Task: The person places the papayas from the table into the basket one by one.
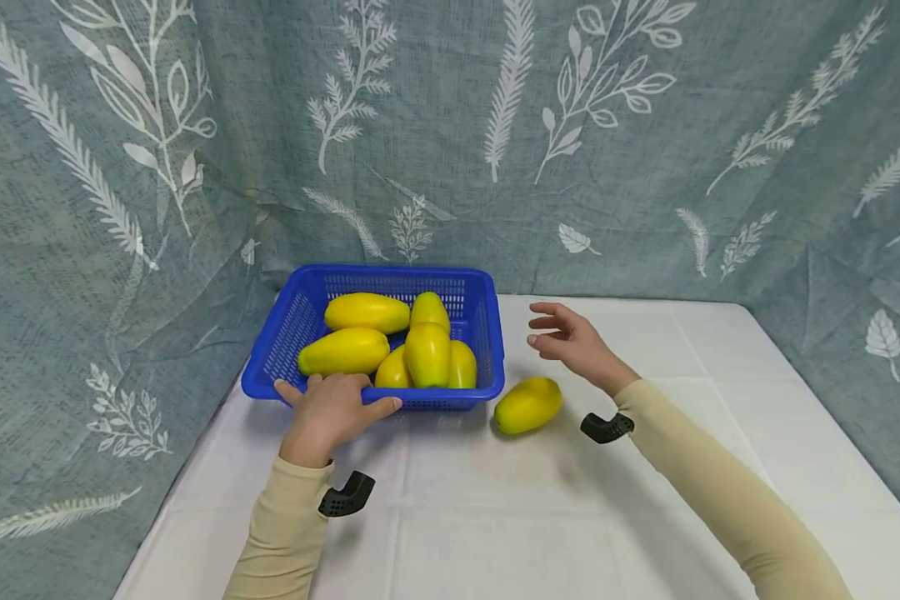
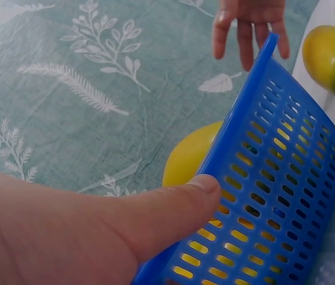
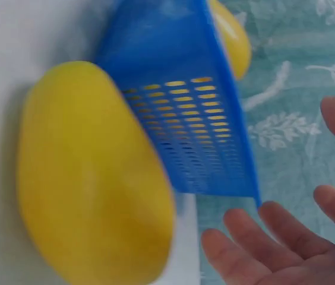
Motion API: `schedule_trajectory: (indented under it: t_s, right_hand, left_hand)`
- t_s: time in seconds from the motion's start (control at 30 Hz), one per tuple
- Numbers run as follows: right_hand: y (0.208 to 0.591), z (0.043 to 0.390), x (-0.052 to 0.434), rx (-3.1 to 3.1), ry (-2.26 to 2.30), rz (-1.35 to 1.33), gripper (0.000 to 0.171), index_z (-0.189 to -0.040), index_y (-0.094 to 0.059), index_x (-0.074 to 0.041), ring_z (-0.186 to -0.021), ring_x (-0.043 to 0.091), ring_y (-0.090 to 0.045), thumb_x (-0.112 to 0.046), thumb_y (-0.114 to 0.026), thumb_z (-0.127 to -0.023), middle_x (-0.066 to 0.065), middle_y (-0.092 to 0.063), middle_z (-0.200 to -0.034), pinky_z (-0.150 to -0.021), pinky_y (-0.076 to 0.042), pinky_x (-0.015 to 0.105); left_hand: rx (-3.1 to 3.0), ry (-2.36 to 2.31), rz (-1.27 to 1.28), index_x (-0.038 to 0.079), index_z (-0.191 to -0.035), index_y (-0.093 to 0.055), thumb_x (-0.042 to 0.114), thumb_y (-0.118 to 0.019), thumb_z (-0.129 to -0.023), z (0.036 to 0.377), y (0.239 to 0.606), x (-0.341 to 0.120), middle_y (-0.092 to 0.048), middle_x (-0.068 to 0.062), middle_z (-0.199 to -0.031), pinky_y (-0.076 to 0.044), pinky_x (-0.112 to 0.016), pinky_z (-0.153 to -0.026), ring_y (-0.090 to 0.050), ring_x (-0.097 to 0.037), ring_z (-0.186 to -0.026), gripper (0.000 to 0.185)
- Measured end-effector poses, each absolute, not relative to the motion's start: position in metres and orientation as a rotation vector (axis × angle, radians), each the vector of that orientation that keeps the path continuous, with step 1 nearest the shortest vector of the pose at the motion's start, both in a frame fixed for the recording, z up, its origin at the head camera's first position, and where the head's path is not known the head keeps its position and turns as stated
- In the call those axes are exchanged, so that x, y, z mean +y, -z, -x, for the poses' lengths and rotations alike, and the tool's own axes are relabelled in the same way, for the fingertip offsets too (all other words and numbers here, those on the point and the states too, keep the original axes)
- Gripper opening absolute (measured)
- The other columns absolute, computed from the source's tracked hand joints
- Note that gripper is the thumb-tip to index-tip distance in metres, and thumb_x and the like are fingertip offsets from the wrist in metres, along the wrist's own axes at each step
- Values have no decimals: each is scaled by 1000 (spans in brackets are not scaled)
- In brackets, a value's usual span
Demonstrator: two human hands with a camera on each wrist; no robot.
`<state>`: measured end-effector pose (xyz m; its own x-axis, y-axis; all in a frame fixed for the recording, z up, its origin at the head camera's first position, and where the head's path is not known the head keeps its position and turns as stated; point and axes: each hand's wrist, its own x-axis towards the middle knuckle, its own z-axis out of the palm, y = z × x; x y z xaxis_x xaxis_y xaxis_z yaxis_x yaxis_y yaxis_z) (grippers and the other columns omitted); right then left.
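Left hand (image 1: 330, 410) grips the blue basket's (image 1: 300, 321) near rim; right hand (image 1: 573, 342) hovers empty, fingers spread, above the loose yellow fruit (image 1: 527, 405) lying just beside the basket. A careless nudge might roll it away.

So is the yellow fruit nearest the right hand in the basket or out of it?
Out. The yellow fruit lies on the white tablecloth just outside the blue basket, apart from the open right hand.

Loose papaya (image 1: 527, 405) lying just beside basket (image 1: 487, 333), narrowing passage there; white table (image 1: 720, 367) stretching bare rightward.
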<state>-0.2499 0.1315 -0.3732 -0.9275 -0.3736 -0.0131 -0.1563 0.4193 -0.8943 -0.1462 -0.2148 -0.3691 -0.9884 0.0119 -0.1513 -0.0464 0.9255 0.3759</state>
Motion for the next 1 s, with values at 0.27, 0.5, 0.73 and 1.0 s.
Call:
schedule_trajectory:
  t_s: [0.27, 0.5, 0.73, 1.0]
  right_hand:
    - [395, 236, 131, 2458, 1407, 527, 75, -159, -29, -10, -128, 44, -60, -14, -69, -96, 30, -51, -147, -108, -50, 55]
    - [407, 222, 138, 2476, 1207, 590, 98, -164, -16, -17, -126, 44, -61, -13, -78, -88, 30, -49, -150, -107, -50, 57]
    - [412, 207, 145, 2484, 1010, 733, 70, -155, -38, -8, -128, 43, -58, -18, -72, -95, 27, -50, -150, -104, -51, 56]
    - [407, 198, 144, 2393, 951, 609, 36, -134, -65, -12, -75, 19, -59, -21, -64, -99, 18, -59, -137, -63, -55, 33]
  left_hand:
    - [2932, -587, 30, 7, -121, -71, 57, -66, -92, 144, 371, -214, -70, -21, -123, 3, -93, -100, -40, -65, -132, 58]
    - [2950, -573, 19, 7, -120, -71, 57, -66, -92, 145, 370, -215, -70, -22, -123, 3, -93, -101, -38, -66, -134, 57]
    - [2958, -574, 15, 7, -119, -72, 55, -67, -92, 146, 369, -214, -70, -22, -123, 3, -93, -100, -35, -66, -136, 55]
    - [2942, -547, 30, 7, -125, -70, 57, -66, -93, 145, 369, -213, -68, -25, -127, 2, -93, -101, -39, -64, -134, 59]
